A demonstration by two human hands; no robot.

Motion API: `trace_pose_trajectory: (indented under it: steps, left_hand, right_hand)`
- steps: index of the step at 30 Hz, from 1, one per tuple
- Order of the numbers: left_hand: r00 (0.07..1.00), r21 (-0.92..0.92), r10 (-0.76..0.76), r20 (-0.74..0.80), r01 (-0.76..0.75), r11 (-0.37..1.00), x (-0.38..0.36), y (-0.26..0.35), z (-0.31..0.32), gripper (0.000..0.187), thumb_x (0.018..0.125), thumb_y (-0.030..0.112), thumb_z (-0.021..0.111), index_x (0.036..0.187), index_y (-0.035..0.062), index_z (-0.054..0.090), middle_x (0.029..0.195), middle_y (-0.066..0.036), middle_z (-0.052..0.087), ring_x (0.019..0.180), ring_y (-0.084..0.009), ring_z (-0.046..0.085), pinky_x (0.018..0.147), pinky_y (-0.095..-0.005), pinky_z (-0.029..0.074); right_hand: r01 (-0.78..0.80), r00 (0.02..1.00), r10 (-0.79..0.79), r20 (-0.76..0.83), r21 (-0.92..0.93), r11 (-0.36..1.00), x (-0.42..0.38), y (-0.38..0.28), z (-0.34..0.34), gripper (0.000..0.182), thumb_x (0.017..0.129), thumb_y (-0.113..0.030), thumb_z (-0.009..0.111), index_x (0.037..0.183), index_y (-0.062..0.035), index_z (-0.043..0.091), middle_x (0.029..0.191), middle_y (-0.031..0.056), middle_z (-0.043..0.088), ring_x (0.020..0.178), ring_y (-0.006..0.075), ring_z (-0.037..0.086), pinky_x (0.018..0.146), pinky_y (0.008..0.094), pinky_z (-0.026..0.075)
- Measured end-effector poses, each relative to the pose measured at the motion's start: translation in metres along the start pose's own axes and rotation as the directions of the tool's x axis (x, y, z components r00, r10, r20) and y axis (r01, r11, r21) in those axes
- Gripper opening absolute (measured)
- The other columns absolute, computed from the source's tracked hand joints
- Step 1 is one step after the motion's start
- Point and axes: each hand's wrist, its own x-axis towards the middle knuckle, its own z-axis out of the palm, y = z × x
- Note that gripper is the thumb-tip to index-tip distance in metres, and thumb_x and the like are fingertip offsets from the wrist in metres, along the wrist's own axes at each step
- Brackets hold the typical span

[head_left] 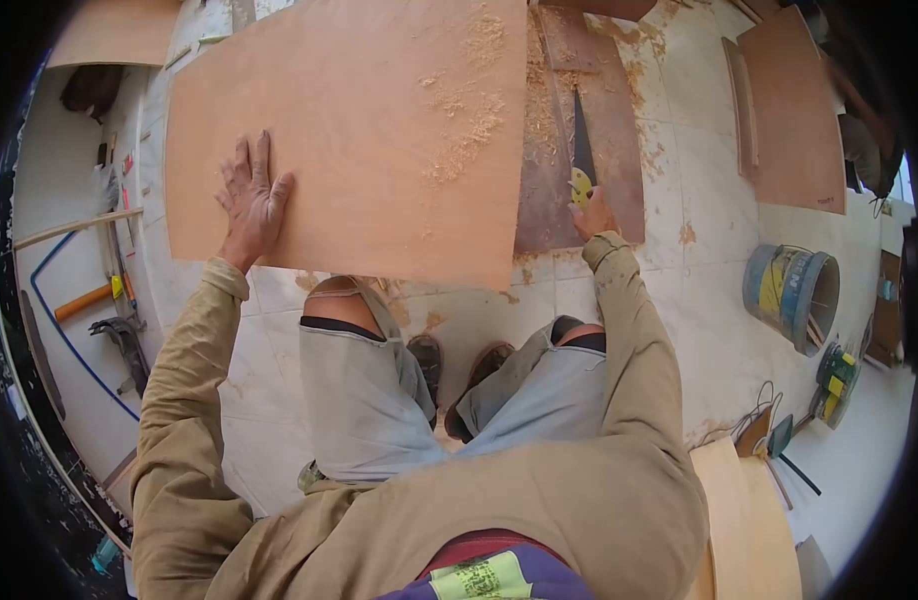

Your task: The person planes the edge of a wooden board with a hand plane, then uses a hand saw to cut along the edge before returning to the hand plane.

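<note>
A large plywood sheet lies in front of me, with sawdust scattered over its right part. My left hand rests flat on the sheet's left side, fingers spread. Beyond the sheet's right edge, my right hand is wrapped round the yellow handle of a handsaw. The saw's dark blade points away from me, over a darker board on the floor. Sawdust and shavings lie on that board along the sheet's edge.
A bucket stands at the right, near a green power tool. Another board leans at the upper right, with a person partly visible behind it. A blue-framed saw and other hand tools lie at the left.
</note>
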Motion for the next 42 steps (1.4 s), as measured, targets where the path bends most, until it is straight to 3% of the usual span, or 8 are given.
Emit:
trace_pose_trajectory:
  steps: [2,8,15,20,27,33,35,42]
  left_hand:
    - [0.996,-0.09,0.014,-0.085,-0.021,0.996,-0.001,-0.002,0.007,0.074,0.098,0.065,0.037,0.159,0.0268,0.017,0.164,-0.019,0.007,0.144,-0.0579,0.005,0.105,-0.0789,0.004]
    - [0.985,-0.122,-0.152,-0.082,0.141,0.982,-0.004,0.021,0.005,0.077,0.095,0.068,0.037,0.158,0.0271,0.021,0.163,-0.019,0.013,0.144,-0.0567,0.007,0.104,-0.0795,0.005]
    - [0.997,0.108,0.082,-0.013,-0.08,0.991,-0.02,0.02,-0.019,0.085,0.089,0.071,0.046,0.157,0.0273,0.022,0.164,-0.015,0.015,0.147,-0.0514,0.01,0.109,-0.0752,0.008]
    - [0.97,0.188,0.21,0.124,-0.231,0.955,-0.096,-0.002,-0.057,0.108,0.066,0.031,0.086,0.156,0.0266,0.026,0.163,-0.013,0.019,0.149,-0.044,0.015,0.113,-0.0675,0.018]
    - [0.96,0.305,0.253,-0.12,-0.207,0.93,-0.098,-0.031,-0.033,0.087,0.076,-0.003,0.065,0.152,0.0284,0.036,0.156,-0.011,0.035,0.141,-0.0399,0.036,0.109,-0.0653,0.03]
    - [0.918,-0.134,0.387,-0.082,-0.395,0.909,-0.013,-0.029,-0.215,0.054,0.077,-0.012,0.05,0.124,0.007,0.066,0.099,-0.012,0.076,0.088,-0.0194,0.072,0.083,-0.0343,0.055]
    - [0.997,-0.221,0.075,-0.024,-0.079,0.972,-0.022,0.027,-0.281,0.049,0.075,-0.011,0.05,0.116,0.0062,0.071,0.092,-0.01,0.075,0.08,-0.0171,0.07,0.072,-0.0316,0.055]
    - [0.958,0.117,0.282,-0.051,-0.274,0.954,-0.024,0.024,-0.266,0.063,0.069,-0.011,0.057,0.124,0.0162,0.068,0.107,-0.014,0.073,0.101,-0.0285,0.069,0.088,-0.0358,0.053]
  right_hand:
    - [0.053,0.995,-0.037,0.089,-0.178,0.983,0.022,-0.008,-0.012,0.052,0.093,-0.043,0.063,0.124,-0.0035,0.05,0.108,0.0256,0.066,0.098,0.0409,0.066,0.085,0.0466,0.05]
    - [0.309,0.921,-0.35,-0.171,0.867,0.391,-0.102,-0.177,-0.166,0.06,0.101,-0.048,0.053,0.135,0.0005,0.046,0.116,0.0149,0.062,0.098,0.0227,0.062,0.084,0.0374,0.051]
    - [0.611,0.758,-0.538,-0.369,0.113,0.783,-0.106,-0.209,-0.087,0.057,0.099,-0.031,0.056,0.145,-0.0017,0.039,0.12,0.0342,0.056,0.109,0.0468,0.057,0.094,0.0477,0.046]
    - [0.575,0.805,-0.545,-0.235,0.083,0.814,-0.115,-0.206,-0.098,0.058,0.1,-0.036,0.048,0.148,-0.0037,0.038,0.123,0.0341,0.055,0.111,0.0497,0.056,0.096,0.051,0.045]
    - [0.586,0.81,-0.582,-0.071,0.134,0.799,-0.094,-0.209,-0.118,0.055,0.1,-0.033,0.049,0.141,0.0031,0.046,0.137,0.0309,0.051,0.13,0.042,0.049,0.11,0.0416,0.038]
    - [0.451,0.841,-0.539,-0.047,0.61,0.651,-0.031,-0.317,-0.297,0.035,0.097,-0.037,0.05,0.087,-0.0042,0.06,0.066,0.0072,0.058,0.045,0.0167,0.054,0.041,0.0394,0.047]
    - [0.249,0.934,-0.357,0.019,0.682,0.688,-0.02,-0.351,-0.327,0.036,0.097,-0.038,0.049,0.085,-0.0048,0.059,0.066,0.0093,0.059,0.046,0.0196,0.056,0.041,0.0405,0.047]
    - [0.449,0.774,-0.632,-0.036,0.736,0.508,-0.014,-0.289,-0.29,0.028,0.094,-0.028,0.051,0.096,-0.0021,0.06,0.066,0.0098,0.059,0.044,0.0192,0.056,0.039,0.0352,0.046]
